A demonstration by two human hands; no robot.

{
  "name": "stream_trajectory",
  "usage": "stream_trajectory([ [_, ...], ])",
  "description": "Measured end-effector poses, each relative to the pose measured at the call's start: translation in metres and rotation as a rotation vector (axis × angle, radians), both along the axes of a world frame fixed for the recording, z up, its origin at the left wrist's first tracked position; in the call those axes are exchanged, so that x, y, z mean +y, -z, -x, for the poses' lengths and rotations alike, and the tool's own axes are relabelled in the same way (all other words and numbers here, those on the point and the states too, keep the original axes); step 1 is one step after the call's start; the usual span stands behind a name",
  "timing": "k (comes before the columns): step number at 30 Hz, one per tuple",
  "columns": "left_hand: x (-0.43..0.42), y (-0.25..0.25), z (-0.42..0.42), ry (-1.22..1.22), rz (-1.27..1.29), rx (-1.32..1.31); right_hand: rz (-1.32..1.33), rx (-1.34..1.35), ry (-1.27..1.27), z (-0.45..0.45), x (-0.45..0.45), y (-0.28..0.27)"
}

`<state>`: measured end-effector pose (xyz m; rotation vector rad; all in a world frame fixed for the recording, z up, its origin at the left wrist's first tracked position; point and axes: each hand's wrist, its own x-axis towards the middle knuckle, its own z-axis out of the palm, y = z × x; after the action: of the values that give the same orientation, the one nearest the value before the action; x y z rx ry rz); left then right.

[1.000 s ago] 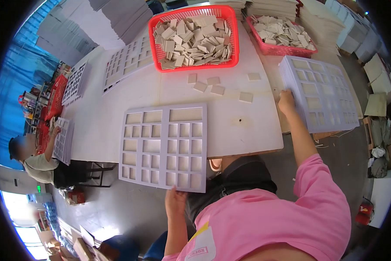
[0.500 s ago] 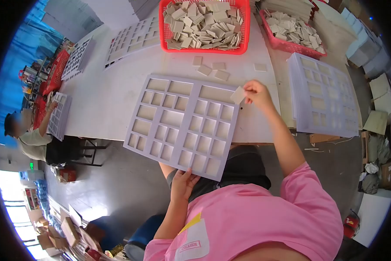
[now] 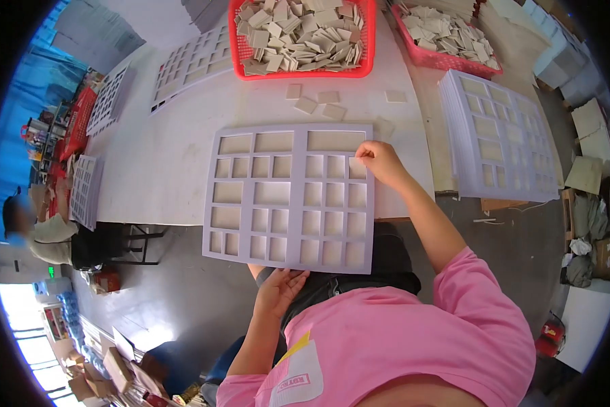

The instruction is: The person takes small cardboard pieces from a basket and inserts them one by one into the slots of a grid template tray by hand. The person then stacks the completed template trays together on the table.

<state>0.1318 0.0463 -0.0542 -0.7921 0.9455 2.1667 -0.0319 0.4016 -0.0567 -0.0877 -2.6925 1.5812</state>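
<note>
A lavender frame panel [image 3: 298, 197] with many rectangular openings rests on the table's near side, its front part past the table edge. In its upper right area, my right hand [image 3: 381, 164] pinches a small beige cardboard tile [image 3: 358, 169] at a small opening in the right column. How far the tile sits inside the opening is partly hidden by the fingers. My left hand [image 3: 281, 292] is at the panel's bottom edge, palm up, with fingers stretched out and tips close to or touching that edge. Several loose tiles [image 3: 305, 105] lie on the table beyond the panel.
A red basket [image 3: 303, 73] full of tiles stands at the back, with a pink-red basket [image 3: 447, 61] of tiles to its right. A stack of lavender panels [image 3: 501, 139] is at the right. Another person [image 3: 50, 234] sits at the far left beside more panels [image 3: 86, 190].
The panel has turned to lie straighter in front of me. My right hand has brought the tile down and left from the panel's upper right edge to a small opening. My left hand's fingers have loosened.
</note>
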Motion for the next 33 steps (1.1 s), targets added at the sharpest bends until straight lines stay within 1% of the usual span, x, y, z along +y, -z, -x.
stream_trajectory([
  [1, 0.002, -0.006, 0.003, 0.008, 0.021, -0.021, -0.042, 0.002, -0.011, -0.002, -0.001, 0.000],
  [4, 0.006, -0.002, 0.007, 0.179, 0.094, -0.032, -0.224, 0.078, 0.004, -0.009, -0.006, 0.008],
  [5, 0.006, -0.006, 0.011, 0.286, 0.104, -0.088, -0.294, 0.118, 0.019, -0.009, -0.007, 0.010],
  [7, 0.002, -0.021, 0.020, 0.505, 0.124, -0.195, -0.220, 0.155, 0.053, -0.005, -0.004, 0.001],
  [8, -0.002, -0.027, 0.027, 0.659, 0.188, -0.147, -0.183, 0.172, 0.071, -0.003, -0.001, -0.002],
  [10, -0.014, -0.040, 0.041, 0.962, 0.319, -0.047, -0.274, 0.231, 0.201, 0.014, 0.019, 0.009],
  [11, -0.013, -0.051, 0.053, 0.972, 0.400, 0.064, -0.317, 0.258, 0.263, 0.024, 0.030, 0.014],
  [13, -0.003, -0.067, 0.087, 0.891, 0.442, 0.254, -0.488, 0.253, 0.295, 0.037, 0.048, 0.020],
  [14, 0.009, -0.071, 0.109, 0.840, 0.517, 0.348, -0.572, 0.252, 0.310, 0.044, 0.055, 0.022],
  [15, 0.024, -0.073, 0.133, 0.789, 0.591, 0.441, -0.553, 0.241, 0.225, 0.050, 0.061, 0.024],
  [16, 0.040, -0.073, 0.158, 0.728, 0.611, 0.511, -0.535, 0.230, 0.140, 0.055, 0.068, 0.025],
  [17, 0.053, -0.062, 0.184, 0.674, 0.614, 0.640, -0.520, 0.219, 0.053, 0.058, 0.074, 0.023],
  [18, 0.074, -0.050, 0.211, 0.567, 0.662, 0.695, -0.506, 0.205, -0.035, 0.060, 0.078, 0.021],
  [19, 0.096, -0.049, 0.236, 0.573, 0.720, 0.740, -0.478, 0.131, -0.008, 0.060, 0.078, 0.014],
  [21, 0.134, -0.034, 0.278, 0.509, 0.895, 0.964, -0.431, -0.011, 0.041, 0.061, 0.074, -0.002],
  [23, 0.173, -0.025, 0.304, 0.361, 1.115, 1.222, -0.457, -0.002, 0.154, 0.060, 0.078, -0.002],
  [24, 0.188, -0.009, 0.321, 0.344, 1.281, 1.283, -0.469, 0.005, 0.207, 0.060, 0.077, -0.001],
  [25, 0.199, 0.007, 0.331, 0.328, 1.452, 1.340, -0.405, 0.118, 0.264, 0.058, 0.074, -0.005],
  [27, 0.220, 0.007, 0.323, 0.431, 1.724, 1.256, -0.258, 0.336, 0.382, 0.050, 0.061, -0.019],
  [28, 0.227, 0.006, 0.320, 0.493, 1.856, 1.206, -0.080, 0.259, 0.375, 0.046, 0.052, -0.025],
  [30, 0.235, 0.004, 0.317, 0.491, 1.847, 1.197, 0.279, 0.101, 0.368, 0.039, 0.026, -0.033],
  [31, 0.235, 0.004, 0.319, 0.493, 1.844, 1.199, 0.388, 0.012, 0.255, 0.038, 0.017, -0.026],
  [33, 0.230, 0.011, 0.330, 0.515, 1.643, 1.212, 0.229, -0.015, 0.091, 0.033, -0.007, -0.017],
])
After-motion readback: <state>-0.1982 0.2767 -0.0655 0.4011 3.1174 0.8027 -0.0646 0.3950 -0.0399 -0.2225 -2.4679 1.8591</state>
